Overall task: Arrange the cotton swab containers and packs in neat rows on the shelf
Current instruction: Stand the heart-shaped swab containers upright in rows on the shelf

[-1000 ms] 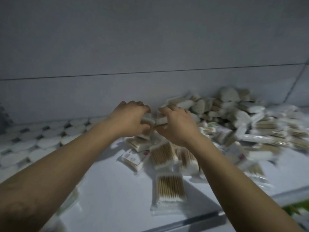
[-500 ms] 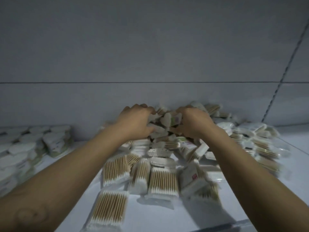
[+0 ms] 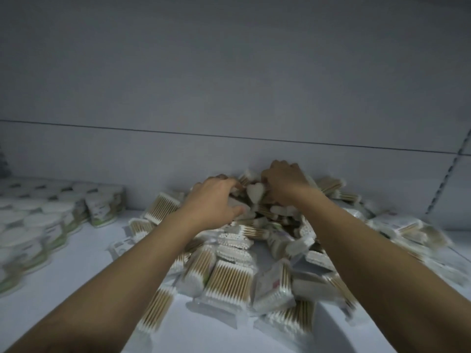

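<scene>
Two hands, our left hand (image 3: 213, 200) and right hand (image 3: 283, 181), curl into one heap of clear wooden-swab packs (image 3: 230, 276), flanking one white heart-shaped container (image 3: 255, 193); what they grasp we cannot tell

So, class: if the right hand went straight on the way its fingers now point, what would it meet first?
Probably the heart-shaped container atop the pile, just beyond the right hand's curled fingers; depth is unclear, and they may already touch.
</scene>
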Demonstrator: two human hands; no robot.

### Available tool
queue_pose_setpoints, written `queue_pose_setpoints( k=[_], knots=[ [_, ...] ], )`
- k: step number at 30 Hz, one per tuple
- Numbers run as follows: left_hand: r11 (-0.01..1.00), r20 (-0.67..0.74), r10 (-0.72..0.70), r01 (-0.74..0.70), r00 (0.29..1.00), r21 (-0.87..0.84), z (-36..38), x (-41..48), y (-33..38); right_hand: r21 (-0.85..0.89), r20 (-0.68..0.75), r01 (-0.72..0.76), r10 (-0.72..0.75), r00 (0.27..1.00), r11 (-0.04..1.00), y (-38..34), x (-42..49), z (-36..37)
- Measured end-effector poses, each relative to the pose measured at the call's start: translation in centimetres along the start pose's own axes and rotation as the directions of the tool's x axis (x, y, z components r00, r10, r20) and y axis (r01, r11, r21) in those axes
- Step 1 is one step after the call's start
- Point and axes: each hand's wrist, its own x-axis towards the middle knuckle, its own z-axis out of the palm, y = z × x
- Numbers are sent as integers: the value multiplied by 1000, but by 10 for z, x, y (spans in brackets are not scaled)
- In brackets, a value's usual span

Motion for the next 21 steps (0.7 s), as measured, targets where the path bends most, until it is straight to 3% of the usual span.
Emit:
queue_pose_setpoints(
  k=[3,6,8,13,18,19,21],
  knots=[
    [999,-35,-13,12,999,-39,-1,0,-2,259,73,-18,-1,997,966,7,-7,-21],
    [985,-58,-28,18,998,-172,-6,-4,-8,605,80,73,-152,985,793,3,-22,-48],
    [969,-58,-7,-7,998,-246,-12,-13,-14,739,31,131,-228,973,661,-12,-35,-65],
    [915,-149,-66,0,987,-404,-34,-40,-39,890,-44,131,-203,978,437,-57,-37,-76],
    [673,-177,-420,174,890,-719,-36,-65,-82,991,-76,65,-96,992,-113,-110,-24,-73],
    [621,-163,-474,197,865,-758,-32,-71,-91,985,-82,69,-80,993,-157,-125,-21,-72],
    [538,-139,-557,229,819,-811,-26,-84,-108,990,-81,75,-49,995,-118,-157,-15,-69]
  ],
)
